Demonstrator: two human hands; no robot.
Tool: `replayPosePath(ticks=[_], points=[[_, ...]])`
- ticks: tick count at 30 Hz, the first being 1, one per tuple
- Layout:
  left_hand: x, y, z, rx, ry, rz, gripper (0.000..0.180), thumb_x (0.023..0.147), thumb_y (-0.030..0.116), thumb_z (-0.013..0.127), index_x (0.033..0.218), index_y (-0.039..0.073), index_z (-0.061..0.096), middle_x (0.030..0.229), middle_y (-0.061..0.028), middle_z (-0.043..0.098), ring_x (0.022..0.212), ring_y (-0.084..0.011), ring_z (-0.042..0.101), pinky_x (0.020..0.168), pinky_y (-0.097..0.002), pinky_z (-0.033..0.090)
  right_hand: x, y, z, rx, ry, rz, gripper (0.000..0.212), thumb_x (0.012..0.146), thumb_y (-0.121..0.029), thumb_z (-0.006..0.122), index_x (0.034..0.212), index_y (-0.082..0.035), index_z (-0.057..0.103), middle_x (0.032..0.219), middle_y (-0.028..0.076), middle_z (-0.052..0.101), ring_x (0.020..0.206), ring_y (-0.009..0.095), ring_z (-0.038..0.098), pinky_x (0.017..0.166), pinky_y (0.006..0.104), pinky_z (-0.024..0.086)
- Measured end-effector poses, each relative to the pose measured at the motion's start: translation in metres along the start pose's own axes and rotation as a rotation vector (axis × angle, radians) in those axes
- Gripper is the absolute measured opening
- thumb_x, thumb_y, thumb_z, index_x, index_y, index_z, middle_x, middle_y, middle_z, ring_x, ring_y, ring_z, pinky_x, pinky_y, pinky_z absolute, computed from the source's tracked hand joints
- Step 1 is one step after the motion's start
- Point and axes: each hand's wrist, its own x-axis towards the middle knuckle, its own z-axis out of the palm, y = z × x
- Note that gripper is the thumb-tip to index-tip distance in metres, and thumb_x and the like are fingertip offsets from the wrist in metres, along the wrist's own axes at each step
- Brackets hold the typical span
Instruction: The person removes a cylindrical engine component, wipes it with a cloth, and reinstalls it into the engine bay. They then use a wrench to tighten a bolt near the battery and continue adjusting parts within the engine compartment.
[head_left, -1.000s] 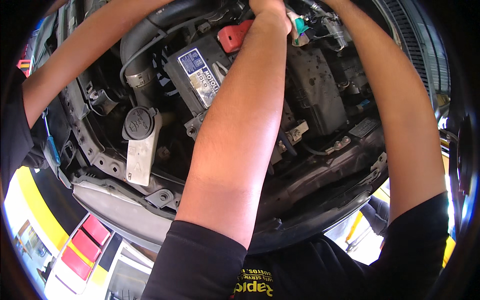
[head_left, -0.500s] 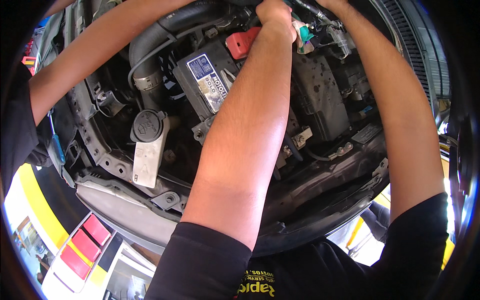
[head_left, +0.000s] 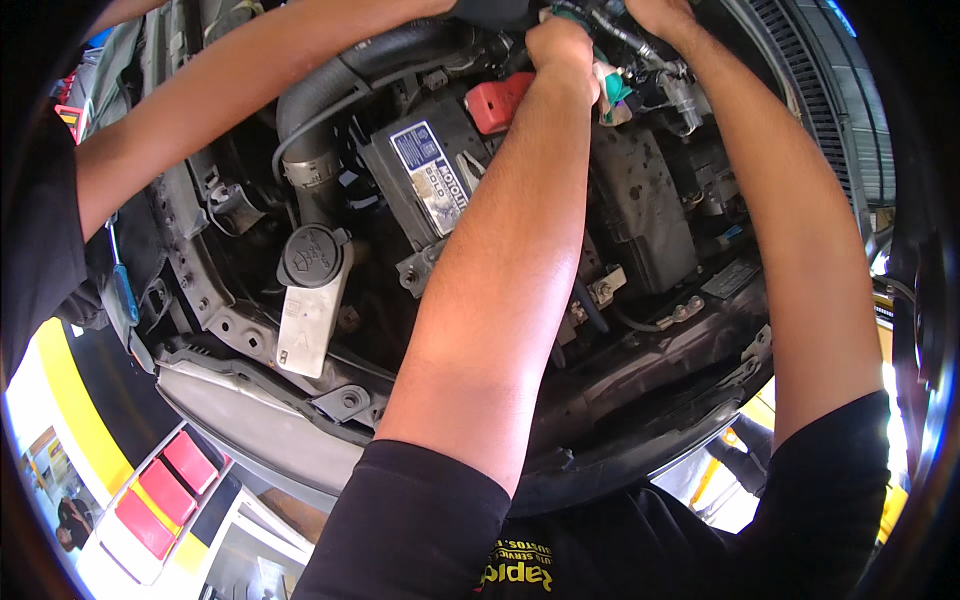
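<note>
My left hand (head_left: 562,48) reaches to the top of the view, deep in a car's engine bay. Its fingers are curled closed round a crumpled white and green rag (head_left: 612,92), which sticks out beside the wrist. Just right of it my right hand (head_left: 660,16) is partly cut off by the upper edge, so its fingers are hidden. Near that hand runs a metal pipe with a grey connector (head_left: 684,104). Below my left hand lie a red terminal cover (head_left: 496,102) and a dark battery (head_left: 390,165) with a blue and white label.
From the left comes a co-worker's bare forearm (head_left: 250,80), ending in a dark glove (head_left: 497,12) close to my left hand. A white reservoir (head_left: 308,325) with a black cap, a thick black hose (head_left: 305,125) and a blue-handled tool (head_left: 125,292) are at the left. Red seats (head_left: 165,490) stand beyond the bumper.
The view has shifted slightly, so the engine bay sits a little further right. The co-worker's dark glove shows more plainly beside my left hand. My hands stay in nearly the same place.
</note>
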Motion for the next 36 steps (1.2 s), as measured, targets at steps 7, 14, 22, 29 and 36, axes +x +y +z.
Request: replayPosePath(ticks=[7,14,22,29,36], points=[[-0.009,0.02,-0.003,-0.11,-0.007,0.012,0.005,0.081,-0.001,0.048,0.079,0.002,0.051,0.086,-0.0113,0.049,0.077,-0.0264,0.045,0.069,-0.0492,0.045,0.013,-0.025,-0.029,-0.105,0.045,-0.146,0.035,0.085,-0.031,0.051,0.089,-0.004,0.072,0.1,0.024,0.07,0.095,0.042,0.066,0.083,0.0507,0.049],[0.025,0.017,-0.022,0.097,-0.033,0.159,0.007,0.083,0.001,0.048,0.08,0.005,0.052,0.084,-0.0086,0.05,0.075,-0.0248,0.044,0.067,-0.0472,0.044,0.008,-0.034,-0.001,-0.075,0.057,-0.204,0.034,0.085,-0.032,0.049,0.088,-0.005,0.07,0.102,0.022,0.069,0.1,0.042,0.064,0.083,0.0501,0.049],[-0.012,0.025,-0.005,-0.016,0.056,0.066,0.006,0.079,0.0,0.047,0.074,0.003,0.049,0.082,-0.0123,0.05,0.076,-0.0269,0.045,0.067,-0.0496,0.044,0.009,-0.026,-0.015,-0.259,0.126,-0.204,0.032,0.087,-0.027,0.048,0.089,-0.005,0.072,0.103,0.022,0.07,0.101,0.04,0.066,0.089,0.0501,0.05],[-0.027,0.023,0.002,-0.003,0.008,0.03,0.006,0.086,0.006,0.047,0.086,0.004,0.052,0.083,-0.0083,0.047,0.076,-0.0242,0.042,0.066,-0.0465,0.041,0.019,0.009,0.0,-0.111,0.063,-0.224,0.029,0.091,-0.024,0.044,0.095,-0.003,0.063,0.105,0.02,0.067,0.104,0.042,0.061,0.089,0.0472,0.048],[-0.032,0.027,0.006,0.025,-0.007,0.024,0.008,0.082,0.003,0.048,0.074,0.006,0.049,0.082,-0.0089,0.048,0.073,-0.0243,0.044,0.062,-0.0451,0.04,0.03,0.005,-0.011,-0.09,-0.109,-0.127,0.048,0.091,-0.043,0.044,0.114,-0.009,0.07,0.123,0.018,0.067,0.118,0.037,0.061,0.099,0.0458,0.046]])
